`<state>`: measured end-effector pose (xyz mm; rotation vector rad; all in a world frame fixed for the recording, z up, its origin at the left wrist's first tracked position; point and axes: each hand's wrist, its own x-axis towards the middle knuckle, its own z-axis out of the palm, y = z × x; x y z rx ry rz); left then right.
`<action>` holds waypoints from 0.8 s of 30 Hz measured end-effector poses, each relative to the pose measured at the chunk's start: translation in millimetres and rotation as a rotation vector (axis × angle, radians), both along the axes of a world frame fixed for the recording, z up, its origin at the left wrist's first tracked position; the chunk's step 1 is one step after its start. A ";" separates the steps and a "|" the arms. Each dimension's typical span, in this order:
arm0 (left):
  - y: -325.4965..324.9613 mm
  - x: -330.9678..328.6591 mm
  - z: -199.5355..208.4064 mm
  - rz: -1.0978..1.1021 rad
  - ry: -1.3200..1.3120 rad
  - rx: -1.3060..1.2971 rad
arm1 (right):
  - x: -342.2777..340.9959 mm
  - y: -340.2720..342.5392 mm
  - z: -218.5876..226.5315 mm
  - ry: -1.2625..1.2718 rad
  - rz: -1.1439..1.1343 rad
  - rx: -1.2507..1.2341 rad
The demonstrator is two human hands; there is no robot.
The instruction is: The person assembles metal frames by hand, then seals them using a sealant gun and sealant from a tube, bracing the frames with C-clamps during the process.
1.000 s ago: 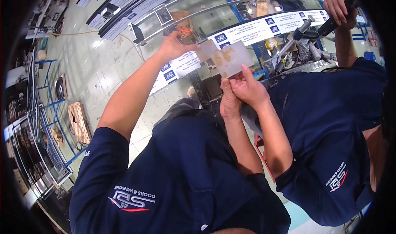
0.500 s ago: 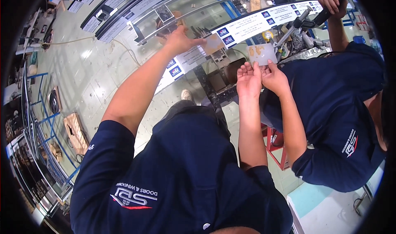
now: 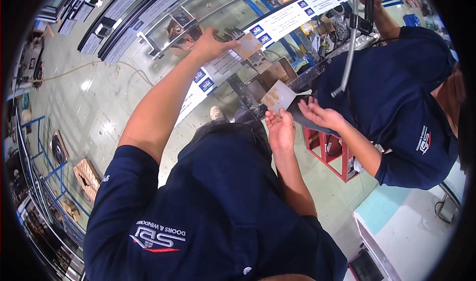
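Note:
A small white plate [image 3: 279, 95] with brown smears is pinched at its lower edge by the fingers of my right hand [image 3: 281, 131]. Just beside it, a co-worker's hand [image 3: 322, 115] is open, apart from the plate. My left hand [image 3: 210, 48] reaches over a long profile [image 3: 201, 83] covered in white and blue printed film. Its thumb and forefinger are spread, with the thumb at the edge of a second brown-smeared plate [image 3: 248, 45] on the profile. The palm side of that hand is hidden. In the other hand, the co-worker holds a sealant gun [image 3: 354, 26] with a metal rod.
Film-covered profiles [image 3: 134, 23] lie at the far left. A dark metal stand [image 3: 248, 100] supports the work, with tools and tape in a tray [image 3: 327, 38] behind. At right are a red frame [image 3: 327, 154] and a white-and-turquoise surface [image 3: 391, 216].
My right hand has drawn the smeared plate left and nearer to me. The co-worker's hand has come off it, and their sealant gun now points downward. My left hand stays at the profile.

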<state>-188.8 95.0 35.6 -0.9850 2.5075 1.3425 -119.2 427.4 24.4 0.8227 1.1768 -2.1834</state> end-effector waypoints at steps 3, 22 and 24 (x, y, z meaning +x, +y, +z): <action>-2.4 -0.6 -1.4 -0.003 0.003 0.046 | -12.0 2.4 -17.0 0.231 -0.052 0.147; 2.7 5.0 3.9 0.100 -0.052 -0.021 | -303.6 -55.3 -109.8 0.279 0.970 0.668; 10.8 -3.4 19.2 0.074 -0.136 0.012 | -320.6 -51.4 -122.7 0.198 0.996 0.618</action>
